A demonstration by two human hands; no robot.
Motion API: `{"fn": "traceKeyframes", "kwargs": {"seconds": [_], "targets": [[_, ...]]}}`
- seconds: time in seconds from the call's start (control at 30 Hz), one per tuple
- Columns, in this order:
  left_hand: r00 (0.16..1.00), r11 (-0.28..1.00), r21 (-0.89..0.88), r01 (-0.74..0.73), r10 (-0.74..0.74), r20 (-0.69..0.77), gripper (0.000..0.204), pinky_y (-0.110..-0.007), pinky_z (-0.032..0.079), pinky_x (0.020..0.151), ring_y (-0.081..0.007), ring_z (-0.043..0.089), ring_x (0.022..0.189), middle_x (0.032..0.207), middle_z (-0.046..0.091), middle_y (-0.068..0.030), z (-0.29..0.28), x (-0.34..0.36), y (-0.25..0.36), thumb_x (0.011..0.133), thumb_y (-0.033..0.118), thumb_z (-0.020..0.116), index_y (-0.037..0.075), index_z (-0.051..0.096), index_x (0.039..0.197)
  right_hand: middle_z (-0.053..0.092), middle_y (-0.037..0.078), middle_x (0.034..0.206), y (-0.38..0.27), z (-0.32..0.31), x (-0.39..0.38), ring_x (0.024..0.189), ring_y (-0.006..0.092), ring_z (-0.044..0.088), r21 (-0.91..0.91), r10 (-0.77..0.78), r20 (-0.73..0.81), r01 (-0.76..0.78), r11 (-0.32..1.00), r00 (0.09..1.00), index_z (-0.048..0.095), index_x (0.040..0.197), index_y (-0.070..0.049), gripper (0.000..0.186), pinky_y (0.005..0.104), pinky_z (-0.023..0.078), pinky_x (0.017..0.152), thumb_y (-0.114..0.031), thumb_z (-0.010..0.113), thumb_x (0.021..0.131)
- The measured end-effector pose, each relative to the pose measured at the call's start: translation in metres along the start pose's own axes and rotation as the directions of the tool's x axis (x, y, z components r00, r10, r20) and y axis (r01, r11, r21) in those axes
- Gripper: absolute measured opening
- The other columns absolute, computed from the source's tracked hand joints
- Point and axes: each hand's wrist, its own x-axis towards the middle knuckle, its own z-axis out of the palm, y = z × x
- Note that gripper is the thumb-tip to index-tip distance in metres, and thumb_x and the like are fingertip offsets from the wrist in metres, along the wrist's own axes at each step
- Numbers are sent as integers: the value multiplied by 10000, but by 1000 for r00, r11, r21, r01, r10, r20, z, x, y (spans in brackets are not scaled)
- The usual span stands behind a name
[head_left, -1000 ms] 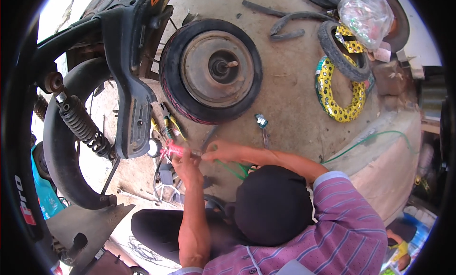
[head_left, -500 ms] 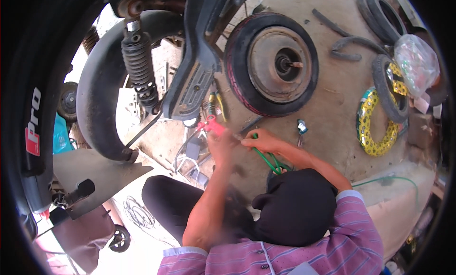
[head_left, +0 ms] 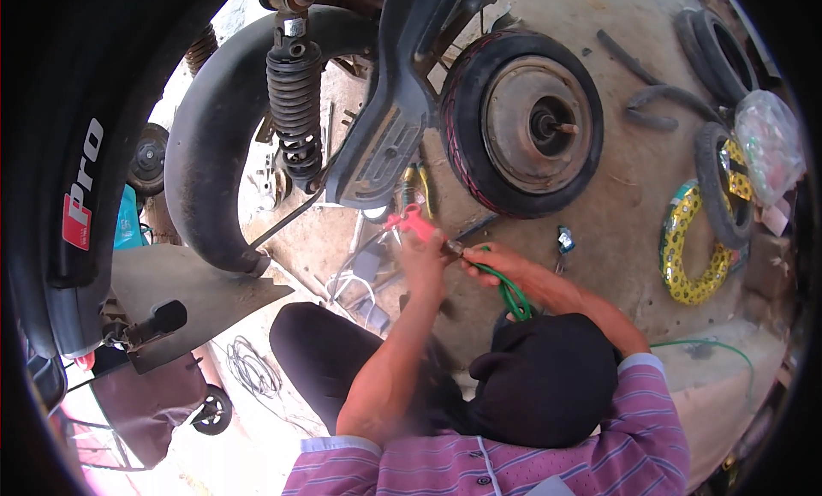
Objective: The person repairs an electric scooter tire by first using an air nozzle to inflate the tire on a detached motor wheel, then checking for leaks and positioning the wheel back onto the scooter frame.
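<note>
A pink-red air blow gun (head_left: 414, 224) is gripped in my left hand (head_left: 423, 260), its coloured end pointing away from me. Close on the right, my right hand (head_left: 497, 263) is closed around a green air hose (head_left: 512, 295), which loops below the fingers. Between the two hands shows a small metal coupling (head_left: 452, 248); whether it joins the gun and hose, I cannot tell. Just beyond the blow gun, yellow-and-black handled pliers (head_left: 416, 190) lie on the ground.
A wheel with a black tyre (head_left: 469, 123) lies ahead. To the left stand a scooter's shock absorber (head_left: 294, 93) and black fender (head_left: 201, 145). A yellow-wrapped tyre (head_left: 681, 256), a clear plastic bag (head_left: 769, 145) and old tyres (head_left: 723, 55) lie far right.
The whole view has shifted, so the surroundings appear further right and slightly lower. My hands keep hold of the blow gun and the hose, close together.
</note>
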Motion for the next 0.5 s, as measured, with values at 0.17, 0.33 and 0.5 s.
{"fn": "traceKeyframes", "kwargs": {"seconds": [0.17,0.33,0.5], "targets": [[999,998,52,-30,31,-9,321,-331,622,651,-209,694,804,1003,659,-131,2,-2,-2,990,121,666,23,463,1218,714,69,782,-15,9,-11,689,167,656,-740,-374,-98,183,647,922,715,914,-39,361,348,493,619,-397,701,959],[1000,1000,17,-16,16,-10,316,-331,616,646,-208,691,795,1001,656,-126,5,-4,-2,1003,133,666,34,456,1217,707,158,790,-26,19,-20,714,225,681,-969,-524,29,152,192,851,728,971,-39,344,418,505,659,-379,709,921],[998,999,-32,41,-39,54,317,-348,613,643,-208,688,782,993,646,-111,1,0,-4,1015,145,659,52,439,1224,660,46,713,-12,16,-14,533,132,566,-303,-132,-146,82,949,980,704,897,-31,364,308,438,492,-383,674,985]]}}
